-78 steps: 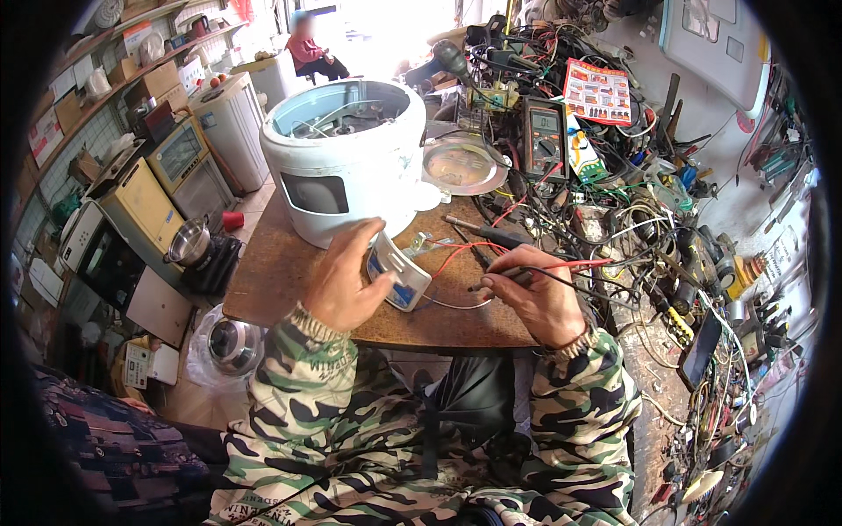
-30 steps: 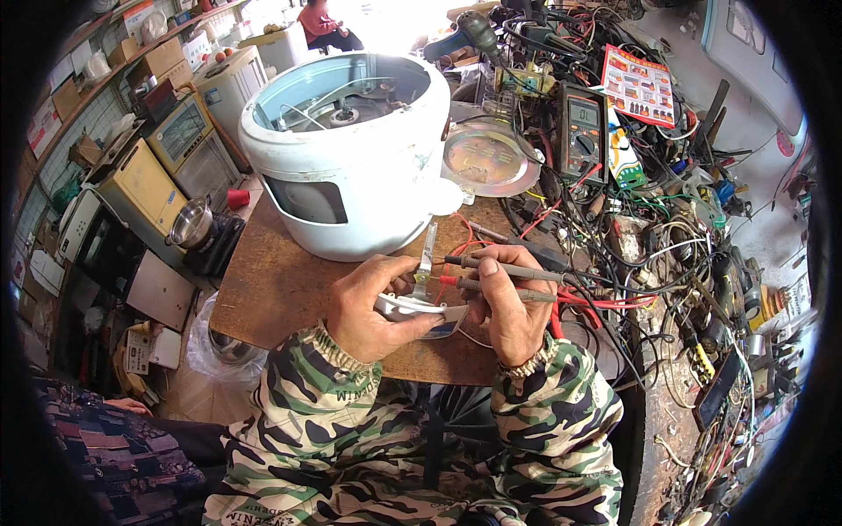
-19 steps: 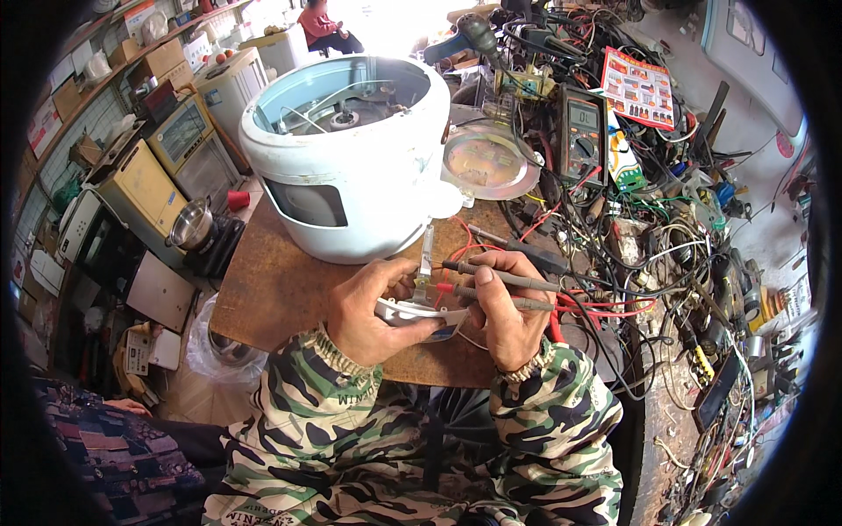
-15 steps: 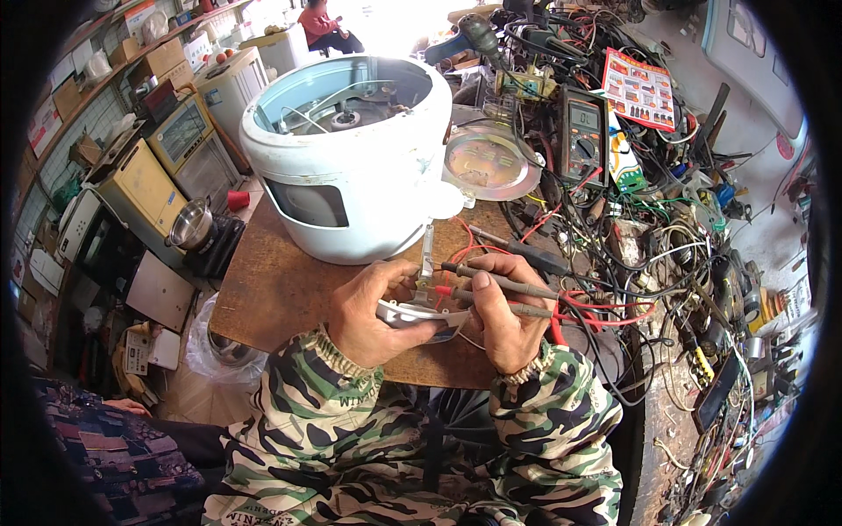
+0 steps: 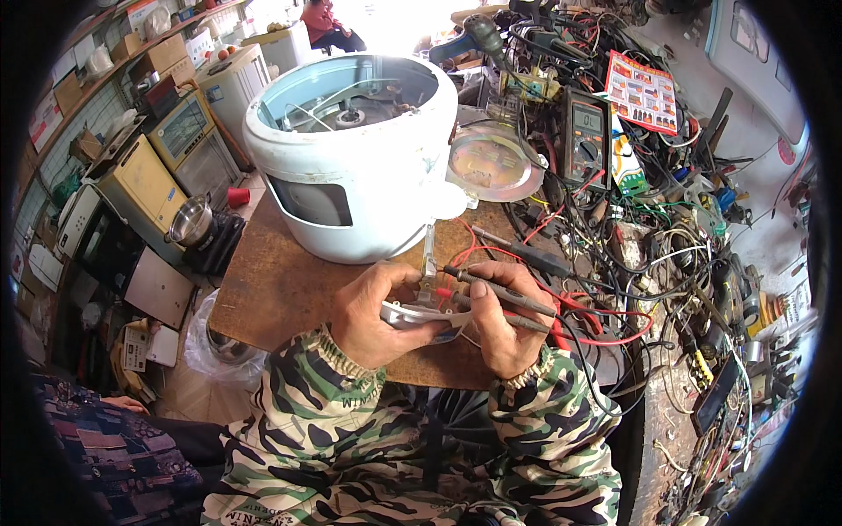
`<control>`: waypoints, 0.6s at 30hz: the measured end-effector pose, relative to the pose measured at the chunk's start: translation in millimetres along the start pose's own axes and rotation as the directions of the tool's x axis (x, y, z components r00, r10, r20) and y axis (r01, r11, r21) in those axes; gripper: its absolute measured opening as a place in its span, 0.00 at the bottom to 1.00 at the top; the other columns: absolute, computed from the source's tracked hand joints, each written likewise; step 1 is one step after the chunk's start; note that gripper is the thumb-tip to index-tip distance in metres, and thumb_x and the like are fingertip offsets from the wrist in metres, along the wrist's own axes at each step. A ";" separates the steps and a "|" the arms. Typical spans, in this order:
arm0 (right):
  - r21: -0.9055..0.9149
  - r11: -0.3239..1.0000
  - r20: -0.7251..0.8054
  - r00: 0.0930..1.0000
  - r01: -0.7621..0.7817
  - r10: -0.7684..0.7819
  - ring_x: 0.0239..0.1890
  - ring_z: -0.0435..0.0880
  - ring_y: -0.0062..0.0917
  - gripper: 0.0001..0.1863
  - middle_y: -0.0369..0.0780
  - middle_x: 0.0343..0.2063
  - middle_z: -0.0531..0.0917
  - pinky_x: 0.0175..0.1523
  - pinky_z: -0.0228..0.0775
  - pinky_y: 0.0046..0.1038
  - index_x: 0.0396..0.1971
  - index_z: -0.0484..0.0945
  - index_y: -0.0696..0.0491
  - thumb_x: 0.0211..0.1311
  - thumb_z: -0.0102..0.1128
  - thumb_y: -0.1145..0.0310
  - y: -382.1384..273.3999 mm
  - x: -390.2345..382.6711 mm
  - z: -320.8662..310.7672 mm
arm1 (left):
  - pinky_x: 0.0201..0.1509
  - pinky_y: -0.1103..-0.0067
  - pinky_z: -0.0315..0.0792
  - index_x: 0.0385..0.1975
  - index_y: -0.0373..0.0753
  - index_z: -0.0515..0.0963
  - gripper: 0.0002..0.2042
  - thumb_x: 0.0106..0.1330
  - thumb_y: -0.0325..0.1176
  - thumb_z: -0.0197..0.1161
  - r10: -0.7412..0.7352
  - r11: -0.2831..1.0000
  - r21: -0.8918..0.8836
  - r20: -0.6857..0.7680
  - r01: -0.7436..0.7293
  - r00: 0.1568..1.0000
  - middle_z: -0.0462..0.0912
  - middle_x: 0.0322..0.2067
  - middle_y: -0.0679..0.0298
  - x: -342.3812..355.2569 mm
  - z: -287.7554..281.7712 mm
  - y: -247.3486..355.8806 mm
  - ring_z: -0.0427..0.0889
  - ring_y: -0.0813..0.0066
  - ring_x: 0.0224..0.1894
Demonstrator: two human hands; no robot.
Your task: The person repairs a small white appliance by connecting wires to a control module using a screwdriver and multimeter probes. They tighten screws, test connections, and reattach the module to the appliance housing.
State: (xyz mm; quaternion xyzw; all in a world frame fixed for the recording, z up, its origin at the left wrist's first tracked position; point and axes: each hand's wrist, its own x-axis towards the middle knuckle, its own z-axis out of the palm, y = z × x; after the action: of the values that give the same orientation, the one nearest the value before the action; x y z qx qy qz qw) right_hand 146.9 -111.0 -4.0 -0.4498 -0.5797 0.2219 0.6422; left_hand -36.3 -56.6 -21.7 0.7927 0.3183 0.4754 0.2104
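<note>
My left hand (image 5: 368, 320) grips a small white plastic panel (image 5: 414, 312) over the front of the wooden board (image 5: 263, 307). A narrow metal strip (image 5: 429, 245) stands up from the panel. My right hand (image 5: 507, 326) is closed on two test probes (image 5: 513, 300), one red-tipped and one black-tipped, with their tips at the strip's base; whether they touch it is unclear. Red and black leads (image 5: 614, 317) run off to the right. Behind my hands stands a white, drum-shaped appliance body (image 5: 377, 184), open on top. A multimeter (image 5: 586, 145) lies to its right.
A round metal plate (image 5: 491, 158) sits beside the appliance. Tangled wires and tools (image 5: 675, 263) crowd the right bench. At left are shelves, old appliances and a steel pot (image 5: 191, 223). A seated person (image 5: 329, 26) is at the back; another person's hand (image 5: 123, 405) shows at lower left.
Since the oldest frame both hands came together, the panel turned and the probes reached the strip. Over the last half second the probes tilted slightly and the right hand shifted a little downward.
</note>
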 end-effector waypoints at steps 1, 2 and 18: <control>-0.008 1.000 0.003 1.000 0.006 -0.006 0.29 0.85 0.20 0.09 0.41 0.28 0.87 0.36 0.78 0.22 0.43 0.81 0.63 0.67 0.61 0.74 0.7 0.3 0.2 | 0.39 0.75 0.81 0.44 0.36 0.77 0.28 0.42 0.30 0.84 0.024 1.000 0.000 -0.010 -0.024 1.000 0.85 0.35 0.60 0.7 0.1 -0.2 0.87 0.70 0.35; -0.018 1.000 0.004 1.000 0.013 -0.013 0.29 0.85 0.20 0.09 0.41 0.28 0.87 0.36 0.78 0.22 0.43 0.81 0.63 0.67 0.61 0.74 0.3 0.5 -1.1 | 0.37 0.75 0.81 0.44 0.36 0.77 0.28 0.42 0.31 0.85 0.050 0.999 -0.001 -0.018 -0.050 0.999 0.84 0.34 0.59 1.7 0.2 0.7 0.87 0.69 0.33; 0.090 0.995 0.033 0.999 -0.032 0.029 0.27 0.81 0.17 0.07 0.38 0.26 0.84 0.33 0.74 0.23 0.41 0.81 0.63 0.66 0.62 0.76 2.1 -0.5 -0.3 | 0.40 0.72 0.80 0.42 0.36 0.78 0.27 0.40 0.29 0.83 0.043 0.999 0.020 -0.029 -0.042 0.999 0.84 0.36 0.56 -2.1 0.7 -0.5 0.86 0.64 0.35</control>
State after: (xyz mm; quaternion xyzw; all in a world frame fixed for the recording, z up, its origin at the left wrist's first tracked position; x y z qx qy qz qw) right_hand 147.6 -110.5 -6.0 -0.4253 -0.5721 0.2648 0.6493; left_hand -36.6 -57.7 -23.6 0.7942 0.3091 0.4884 0.1878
